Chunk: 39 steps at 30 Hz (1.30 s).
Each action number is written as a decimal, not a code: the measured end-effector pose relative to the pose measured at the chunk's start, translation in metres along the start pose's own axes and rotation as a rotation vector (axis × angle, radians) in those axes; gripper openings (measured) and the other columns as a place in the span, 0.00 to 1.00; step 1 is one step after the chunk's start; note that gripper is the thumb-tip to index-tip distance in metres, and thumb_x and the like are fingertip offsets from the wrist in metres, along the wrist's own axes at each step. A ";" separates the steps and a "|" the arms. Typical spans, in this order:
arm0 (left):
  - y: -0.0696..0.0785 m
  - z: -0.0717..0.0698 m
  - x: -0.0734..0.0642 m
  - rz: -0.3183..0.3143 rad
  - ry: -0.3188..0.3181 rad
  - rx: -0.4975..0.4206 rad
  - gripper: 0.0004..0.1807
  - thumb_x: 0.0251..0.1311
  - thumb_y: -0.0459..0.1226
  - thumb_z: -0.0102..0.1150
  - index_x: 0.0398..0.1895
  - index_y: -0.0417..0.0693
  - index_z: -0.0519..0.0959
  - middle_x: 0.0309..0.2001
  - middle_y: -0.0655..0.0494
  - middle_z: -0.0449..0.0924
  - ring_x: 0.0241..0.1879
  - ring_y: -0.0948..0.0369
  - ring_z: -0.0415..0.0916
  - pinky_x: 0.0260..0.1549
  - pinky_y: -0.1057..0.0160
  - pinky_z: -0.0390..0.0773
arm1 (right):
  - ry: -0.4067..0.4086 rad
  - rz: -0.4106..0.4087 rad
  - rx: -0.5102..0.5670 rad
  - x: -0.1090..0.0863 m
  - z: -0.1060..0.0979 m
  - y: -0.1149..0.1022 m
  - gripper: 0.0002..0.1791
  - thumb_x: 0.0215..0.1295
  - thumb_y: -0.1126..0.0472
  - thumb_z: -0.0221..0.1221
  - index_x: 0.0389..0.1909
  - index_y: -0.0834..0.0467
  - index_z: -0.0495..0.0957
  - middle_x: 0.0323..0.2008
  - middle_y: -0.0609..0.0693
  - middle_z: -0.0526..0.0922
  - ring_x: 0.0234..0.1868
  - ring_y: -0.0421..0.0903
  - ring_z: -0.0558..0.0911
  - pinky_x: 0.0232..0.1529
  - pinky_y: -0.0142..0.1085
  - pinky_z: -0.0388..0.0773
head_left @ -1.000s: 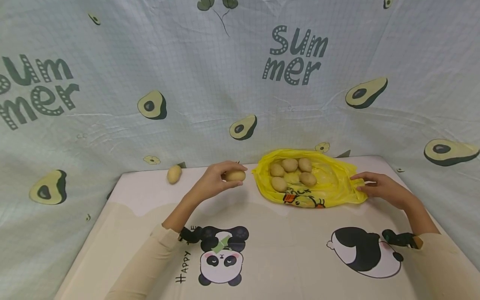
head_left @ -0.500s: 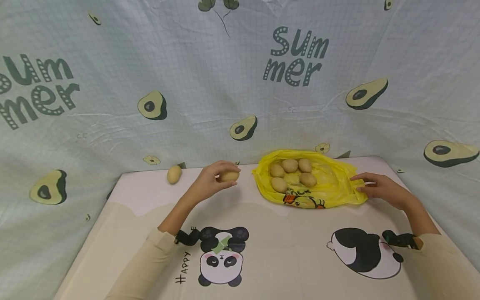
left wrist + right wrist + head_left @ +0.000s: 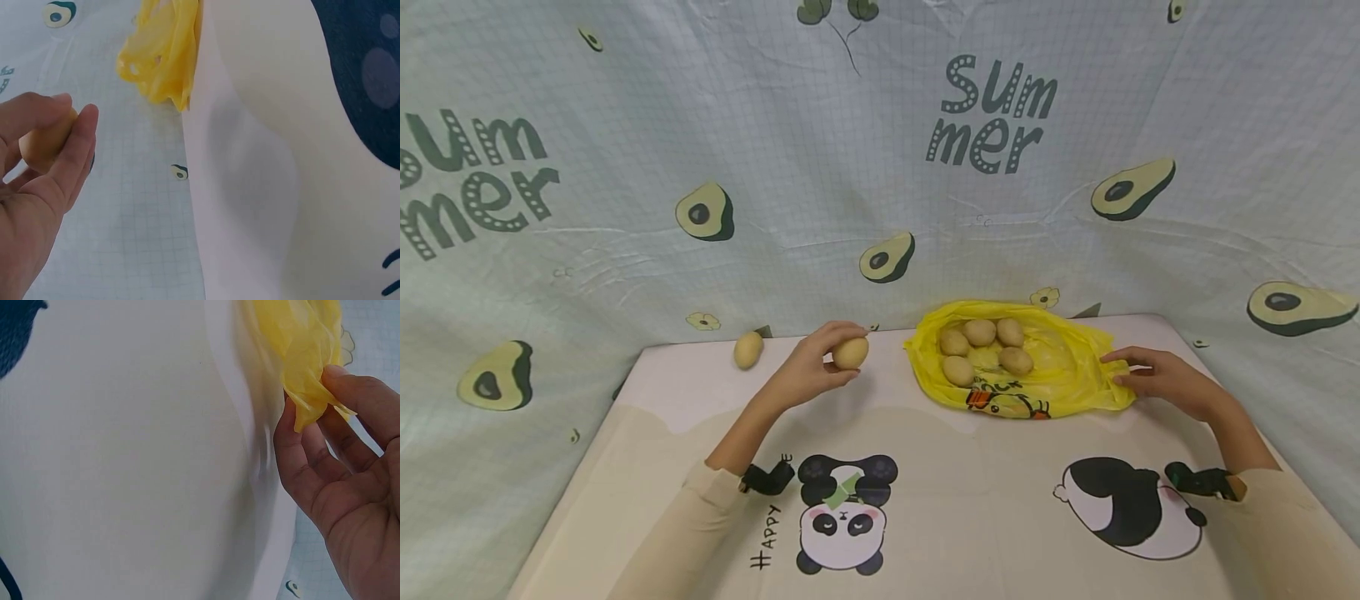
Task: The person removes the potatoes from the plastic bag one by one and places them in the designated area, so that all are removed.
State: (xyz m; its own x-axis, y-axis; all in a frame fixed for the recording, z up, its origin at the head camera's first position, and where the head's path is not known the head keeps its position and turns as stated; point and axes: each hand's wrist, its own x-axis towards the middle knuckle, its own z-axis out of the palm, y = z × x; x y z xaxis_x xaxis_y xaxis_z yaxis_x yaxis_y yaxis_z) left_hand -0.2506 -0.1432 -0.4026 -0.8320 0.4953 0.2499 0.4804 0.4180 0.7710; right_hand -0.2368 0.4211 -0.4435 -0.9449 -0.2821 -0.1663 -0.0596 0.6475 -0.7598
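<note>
My left hand (image 3: 811,367) holds a potato (image 3: 851,354) between thumb and fingers, raised over the back of the table to the left of the yellow plastic bag (image 3: 1067,400). In the left wrist view the same potato (image 3: 47,142) shows partly behind the curled fingers. The bag lies on its side with several potatoes (image 3: 980,332) on its spread plastic. At the bag's right end my right hand (image 3: 1176,382) pinches a gathered corner. The right wrist view shows that bag corner (image 3: 306,375) between thumb and fingers.
One loose potato (image 3: 748,350) lies at the table's back left, close to the hanging cloth (image 3: 790,192) printed with avocados. The table cover (image 3: 970,500) carries panda prints. Cloth also hangs along both sides.
My left hand has drawn leftward, away from the bag, with the potato in it, and the potato has turned in the grip. The right hand and the bag stay put.
</note>
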 end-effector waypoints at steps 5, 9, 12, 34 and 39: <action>-0.004 -0.003 -0.003 -0.009 0.024 0.021 0.33 0.54 0.24 0.72 0.66 0.44 0.76 0.66 0.44 0.72 0.61 0.45 0.74 0.52 0.51 0.83 | -0.002 0.006 0.002 0.001 0.001 0.003 0.26 0.73 0.55 0.61 0.66 0.64 0.72 0.68 0.69 0.64 0.52 0.55 0.77 0.42 0.35 0.82; -0.006 -0.005 -0.005 -0.002 0.053 0.036 0.34 0.52 0.24 0.74 0.65 0.44 0.77 0.65 0.45 0.74 0.59 0.46 0.75 0.49 0.53 0.84 | -0.002 0.013 -0.001 0.001 0.002 0.003 0.26 0.73 0.55 0.60 0.66 0.64 0.72 0.68 0.69 0.64 0.54 0.58 0.77 0.42 0.34 0.82; -0.006 -0.006 -0.006 0.004 0.072 0.038 0.34 0.50 0.25 0.75 0.63 0.43 0.78 0.63 0.45 0.75 0.58 0.46 0.76 0.48 0.54 0.84 | -0.001 0.018 -0.005 0.001 0.003 0.003 0.26 0.73 0.55 0.60 0.66 0.64 0.72 0.68 0.69 0.64 0.55 0.59 0.76 0.43 0.34 0.82; -0.015 -0.027 -0.007 -0.026 0.151 0.086 0.34 0.45 0.25 0.78 0.61 0.41 0.81 0.60 0.44 0.77 0.56 0.46 0.77 0.50 0.54 0.83 | -0.001 0.040 -0.004 0.000 0.003 0.000 0.27 0.73 0.54 0.61 0.67 0.64 0.72 0.68 0.69 0.63 0.55 0.60 0.75 0.43 0.34 0.82; -0.019 -0.034 -0.007 -0.032 0.151 0.073 0.34 0.46 0.25 0.77 0.61 0.40 0.80 0.60 0.42 0.77 0.57 0.45 0.77 0.51 0.51 0.83 | 0.000 0.039 -0.003 0.000 0.003 0.000 0.27 0.73 0.54 0.61 0.66 0.64 0.72 0.68 0.69 0.63 0.55 0.59 0.75 0.43 0.34 0.82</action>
State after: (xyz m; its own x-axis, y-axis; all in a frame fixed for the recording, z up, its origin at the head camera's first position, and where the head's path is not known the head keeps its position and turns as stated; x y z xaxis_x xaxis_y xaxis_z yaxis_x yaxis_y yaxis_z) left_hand -0.2630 -0.1807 -0.3988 -0.8766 0.3629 0.3160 0.4678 0.4887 0.7364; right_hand -0.2358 0.4192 -0.4450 -0.9466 -0.2562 -0.1956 -0.0236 0.6601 -0.7508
